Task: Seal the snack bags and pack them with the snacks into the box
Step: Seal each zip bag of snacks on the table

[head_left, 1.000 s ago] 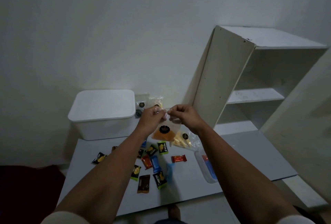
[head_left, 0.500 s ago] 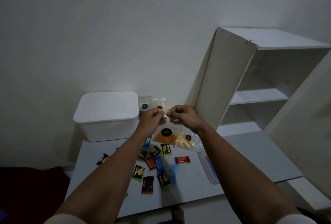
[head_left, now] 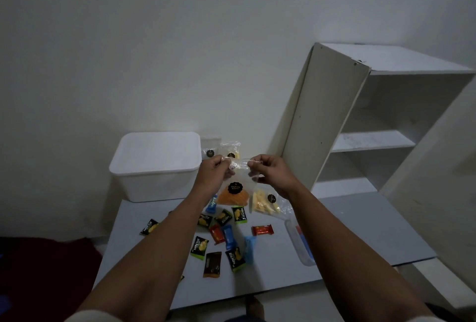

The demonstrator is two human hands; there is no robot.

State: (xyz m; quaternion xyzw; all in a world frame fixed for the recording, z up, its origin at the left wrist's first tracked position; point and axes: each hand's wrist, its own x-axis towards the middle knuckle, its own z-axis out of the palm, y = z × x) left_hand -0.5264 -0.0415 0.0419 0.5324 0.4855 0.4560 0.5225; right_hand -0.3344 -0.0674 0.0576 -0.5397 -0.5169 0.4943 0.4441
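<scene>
The left hand and the right hand are both raised above the far part of the table, each pinching an end of the top strip of a clear snack bag between thumb and curled fingers, so the bag hangs between them with its orange contents and a round black label sagging at the bottom. The step in hand looks like the sealing of this bag: the mouth is stretched taut between the two pinches, though whether the closure is already pressed together along its length is too small to tell. The next move would call for running the fingertips along the strip from one end to the other with steady pressure, keeping the bag upright so nothing slides into the seam, and then setting it aside or carrying it to the box. Just below the right hand a second clear bag with pale yellow sticks lies flat on the table, and two more small bags lean against the wall at the far edge. The white box stands at the far left corner with its lid still on, so it will have to be opened before any packing. Small wrapped snacks lie scattered across the middle of the table, one nearer the left edge, and a clear pouch lies towards the right. A white shelf unit stands beyond the table's far right corner.
</scene>
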